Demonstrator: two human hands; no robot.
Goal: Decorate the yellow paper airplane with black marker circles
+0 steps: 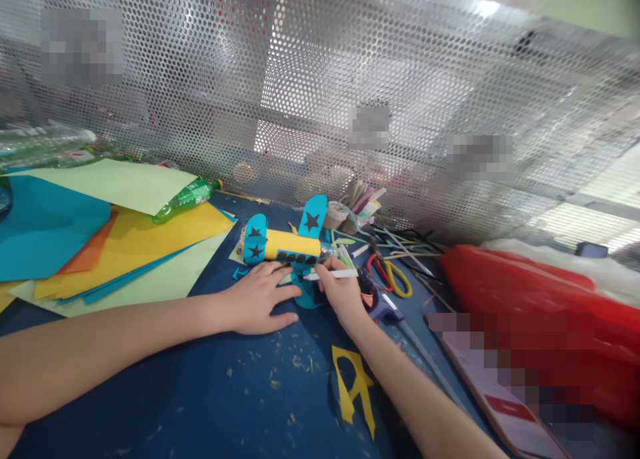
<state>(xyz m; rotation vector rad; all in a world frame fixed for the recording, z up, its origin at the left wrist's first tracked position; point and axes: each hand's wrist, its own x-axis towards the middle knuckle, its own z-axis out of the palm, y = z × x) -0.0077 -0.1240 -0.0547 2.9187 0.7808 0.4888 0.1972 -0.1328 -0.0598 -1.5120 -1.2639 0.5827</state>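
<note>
A model plane (293,245) made from a plastic bottle lies on the table, wrapped in yellow paper with a row of black ovals. Its blue wing (312,216) and blue tail piece (255,249) carry black stars. My left hand (263,297) lies with fingers spread, its fingertips at the near side of the plane and the edge of the lower blue wing (306,300). In my right hand (341,292) is a white marker pen (335,273), held nearly level with its tip over that lower wing. My hands partly cover the wing.
Coloured paper sheets (145,245) and a green bottle (187,200) lie left. Scissors (399,279), a glue gun (385,305) and a cup of sticks (337,215) are right of the plane. Nearer are yellow paper scraps (354,385), a phone (493,385) and a red bag (525,292). Perforated metal (310,65) stands behind.
</note>
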